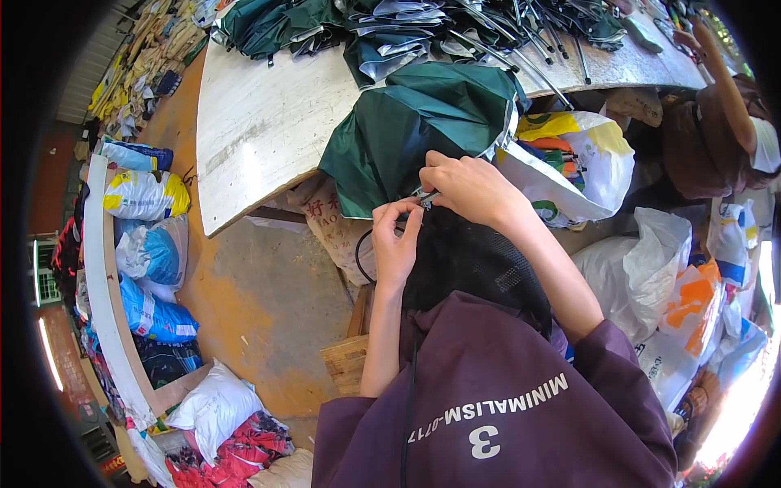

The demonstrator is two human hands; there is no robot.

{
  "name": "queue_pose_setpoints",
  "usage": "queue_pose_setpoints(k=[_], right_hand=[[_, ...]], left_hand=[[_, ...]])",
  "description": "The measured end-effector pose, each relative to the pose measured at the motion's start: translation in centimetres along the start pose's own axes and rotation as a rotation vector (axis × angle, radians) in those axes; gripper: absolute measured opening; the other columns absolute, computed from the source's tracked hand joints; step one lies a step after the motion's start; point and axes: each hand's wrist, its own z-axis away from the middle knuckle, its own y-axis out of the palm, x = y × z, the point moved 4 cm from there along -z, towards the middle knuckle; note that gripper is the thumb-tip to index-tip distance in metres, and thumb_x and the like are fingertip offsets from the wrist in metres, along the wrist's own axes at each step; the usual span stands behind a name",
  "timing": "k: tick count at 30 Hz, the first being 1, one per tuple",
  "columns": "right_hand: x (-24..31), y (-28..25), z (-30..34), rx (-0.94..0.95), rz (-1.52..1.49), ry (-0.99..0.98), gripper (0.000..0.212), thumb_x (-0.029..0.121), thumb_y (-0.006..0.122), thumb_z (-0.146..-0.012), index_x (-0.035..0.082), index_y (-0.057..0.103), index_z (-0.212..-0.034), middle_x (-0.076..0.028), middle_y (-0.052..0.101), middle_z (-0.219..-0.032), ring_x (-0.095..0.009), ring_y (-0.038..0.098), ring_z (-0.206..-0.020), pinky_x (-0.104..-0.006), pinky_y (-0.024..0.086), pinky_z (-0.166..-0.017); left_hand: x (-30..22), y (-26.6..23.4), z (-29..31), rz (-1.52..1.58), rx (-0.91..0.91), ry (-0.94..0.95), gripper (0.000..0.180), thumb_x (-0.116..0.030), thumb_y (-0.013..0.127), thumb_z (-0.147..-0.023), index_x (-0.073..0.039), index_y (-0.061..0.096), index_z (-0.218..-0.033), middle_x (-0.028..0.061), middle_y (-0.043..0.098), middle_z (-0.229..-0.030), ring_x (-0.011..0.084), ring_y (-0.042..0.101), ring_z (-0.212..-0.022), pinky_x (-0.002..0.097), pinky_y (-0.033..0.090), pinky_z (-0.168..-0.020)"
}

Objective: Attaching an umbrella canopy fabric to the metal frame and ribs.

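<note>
A dark green umbrella canopy (pixel 407 122) with a silvery underside lies partly folded over the near edge of the white table (pixel 252 138). At its near rim my left hand (pixel 396 240) pinches something small, thumb against forefinger. My right hand (pixel 472 187) is closed just above and to the right, its fingers around a thin metal piece at the canopy's edge. Both hands nearly meet there. The fingers hide most of the metal piece, so its exact kind is hard to tell. Below the hands, dark mesh fabric (pixel 480 260) covers my lap.
More green umbrellas (pixel 399 32) with metal shafts are heaped along the table's far side. An open white bag (pixel 598 163) of colourful items hangs close to my right forearm. Stuffed sacks (pixel 159 309) line the left; white plastic bags (pixel 634 268) crowd the right. Another person's arm (pixel 724 89) shows at far right.
</note>
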Motion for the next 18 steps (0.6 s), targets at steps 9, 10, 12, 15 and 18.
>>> queue_pose_setpoints(k=[9, 10, 12, 15, 18], right_hand=[[0.03, -0.05, -0.44, 0.033, 0.002, 0.031, 0.012, 0.01, 0.075, -0.082, 0.006, 0.07, -0.093, -0.005, 0.063, -0.103, -0.03, 0.069, -0.082, -0.0405, 0.054, -0.075], [0.02, -0.09, -0.48, 0.036, 0.008, 0.03, 0.012, 0.01, 0.075, -0.082, 0.006, 0.07, -0.093, -0.005, 0.064, -0.103, -0.03, 0.069, -0.082, -0.0404, 0.054, -0.075], [-0.02, -0.16, -0.53, 0.043, 0.02, 0.028, 0.013, 0.01, 0.075, -0.082, 0.006, 0.07, -0.093, -0.005, 0.064, -0.103, -0.03, 0.069, -0.082, -0.0404, 0.054, -0.076], [-0.24, -0.06, -0.46, 0.051, -0.013, 0.028, 0.013, 0.009, 0.076, -0.081, 0.006, 0.07, -0.092, -0.005, 0.064, -0.102, -0.03, 0.069, -0.082, -0.0404, 0.054, -0.076], [-0.34, -0.03, -0.39, 0.058, -0.045, 0.028, 0.014, 0.009, 0.076, -0.08, 0.006, 0.071, -0.092, -0.005, 0.064, -0.101, -0.03, 0.069, -0.083, -0.0405, 0.054, -0.076]], left_hand=[[0.16, 0.34, 0.14, 0.014, 0.001, -0.034, 0.012, -0.013, 0.068, -0.091, -0.002, 0.07, -0.097, 0.0063, 0.07, -0.112, 0.0206, 0.055, -0.107, 0.0304, 0.042, -0.095], [0.16, 0.38, 0.16, 0.011, 0.002, -0.041, 0.012, -0.013, 0.068, -0.091, -0.002, 0.07, -0.096, 0.0063, 0.07, -0.113, 0.0206, 0.054, -0.108, 0.0304, 0.042, -0.095], [0.15, 0.46, 0.2, 0.006, 0.005, -0.055, 0.012, -0.013, 0.069, -0.091, -0.002, 0.07, -0.096, 0.0062, 0.07, -0.115, 0.0206, 0.054, -0.109, 0.0304, 0.042, -0.095], [0.17, 0.43, 0.21, -0.007, 0.012, -0.053, 0.012, -0.014, 0.069, -0.091, -0.003, 0.07, -0.096, 0.0064, 0.07, -0.116, 0.0208, 0.053, -0.11, 0.0307, 0.041, -0.096], [0.21, 0.46, 0.22, -0.02, 0.019, -0.05, 0.013, -0.014, 0.069, -0.091, -0.003, 0.071, -0.095, 0.0065, 0.07, -0.118, 0.021, 0.053, -0.111, 0.0309, 0.041, -0.096]])
